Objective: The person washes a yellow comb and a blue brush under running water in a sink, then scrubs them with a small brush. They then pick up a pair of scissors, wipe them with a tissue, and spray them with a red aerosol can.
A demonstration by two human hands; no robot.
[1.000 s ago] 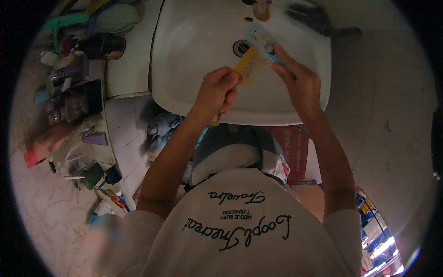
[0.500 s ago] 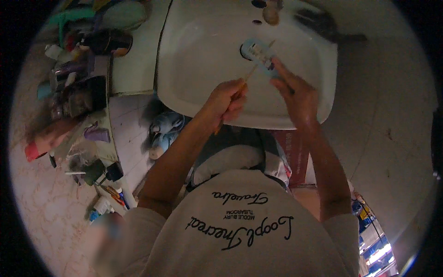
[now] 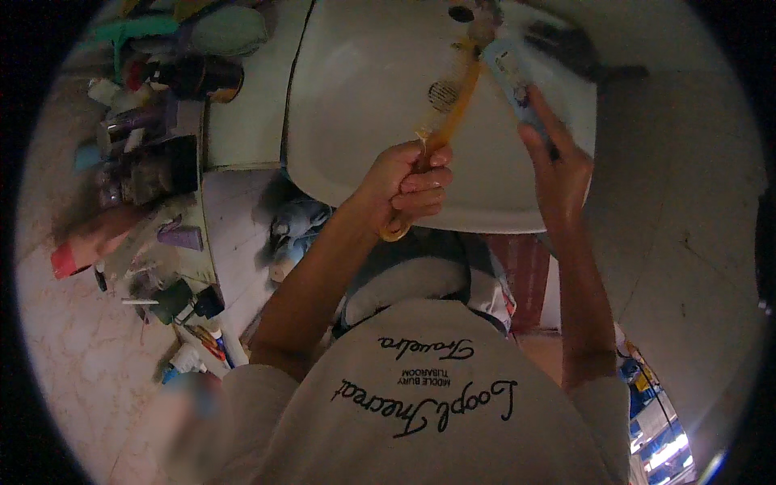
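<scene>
An orange, see-through comb (image 3: 462, 97) is in my left hand (image 3: 411, 184), with the fingers wrapped round its handle. The handle ends in a small loop below my fist. Its fine teeth face left, and the sink drain (image 3: 443, 95) shows through them. My right hand (image 3: 562, 166) grips a light blue, oblong thing (image 3: 509, 77) with a printed label, perhaps a tube or bottle. My forefinger lies along it, and its lower end is hidden in my grip. Both things are over the white sink (image 3: 347, 145), apart from each other.
The tap (image 3: 482, 28) stands at the sink's far edge, and a dark object (image 3: 562, 44) lies on the far right rim. Left of the sink, a ledge (image 3: 242, 137) and shelf hold bottles, including a dark one (image 3: 218, 78), and a purple tube (image 3: 179, 236).
The comb has turned from edge-on to show its broad side and teeth. My right hand has moved right with the light blue thing, whose top now reaches nearer the tap.
</scene>
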